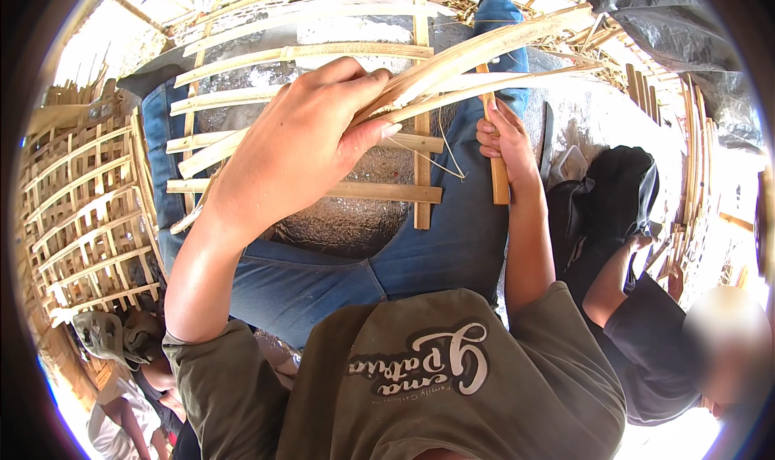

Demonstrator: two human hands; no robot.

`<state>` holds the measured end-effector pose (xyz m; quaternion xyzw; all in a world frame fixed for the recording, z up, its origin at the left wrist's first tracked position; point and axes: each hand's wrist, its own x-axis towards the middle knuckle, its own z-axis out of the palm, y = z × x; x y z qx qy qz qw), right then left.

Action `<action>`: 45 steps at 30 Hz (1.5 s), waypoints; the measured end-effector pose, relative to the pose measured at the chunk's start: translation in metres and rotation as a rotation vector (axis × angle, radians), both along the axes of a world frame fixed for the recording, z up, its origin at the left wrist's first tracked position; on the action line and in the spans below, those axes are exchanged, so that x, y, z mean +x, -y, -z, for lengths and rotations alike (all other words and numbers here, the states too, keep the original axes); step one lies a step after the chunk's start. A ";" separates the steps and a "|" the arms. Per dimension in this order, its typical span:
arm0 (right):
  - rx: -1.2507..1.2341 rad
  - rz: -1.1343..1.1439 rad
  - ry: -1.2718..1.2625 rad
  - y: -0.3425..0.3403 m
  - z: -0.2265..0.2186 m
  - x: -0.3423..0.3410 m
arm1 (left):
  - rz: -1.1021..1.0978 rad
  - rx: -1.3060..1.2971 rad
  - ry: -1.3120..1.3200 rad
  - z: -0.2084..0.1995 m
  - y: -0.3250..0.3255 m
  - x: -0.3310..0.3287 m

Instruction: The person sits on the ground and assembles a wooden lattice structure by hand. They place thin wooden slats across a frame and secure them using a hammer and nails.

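My left hand [299,137] is closed round a split bamboo strip [484,52], which slants up to the right and frays into thinner slivers. My right hand [508,141] grips a wooden-handled tool [499,181] upright beside my right thigh. The tool's upper end passes behind the bamboo, so its working part is hidden. Below the held bamboo lies a ladder-like frame of bamboo slats [363,191], spread between my legs. Its slats cross an upright strip [422,210] on the right. A thin loose fibre [444,169] dangles near my left thumb.
Finished-looking woven bamboo lattice panels [81,201] stand at the left. On the right another person [654,331] in dark clothing sits close to my elbow. Bamboo poles [694,153] and dark plastic sheeting [670,32] are at the upper right. More people [129,411] sit at the lower left.
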<state>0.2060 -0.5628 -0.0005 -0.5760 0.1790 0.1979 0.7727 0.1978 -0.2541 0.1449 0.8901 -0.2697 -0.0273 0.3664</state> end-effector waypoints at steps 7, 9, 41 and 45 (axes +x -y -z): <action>0.003 0.001 0.000 0.000 -0.001 0.000 | -0.007 -0.016 -0.034 0.001 0.000 0.003; 0.004 0.003 0.000 0.000 0.000 0.000 | -0.010 -0.014 -0.040 0.001 0.000 0.003; -0.074 0.095 0.042 0.008 0.026 -0.001 | 0.086 0.057 0.176 0.009 0.036 -0.003; -0.130 -0.003 0.076 0.013 0.021 -0.003 | 0.106 0.062 0.223 0.010 0.044 -0.005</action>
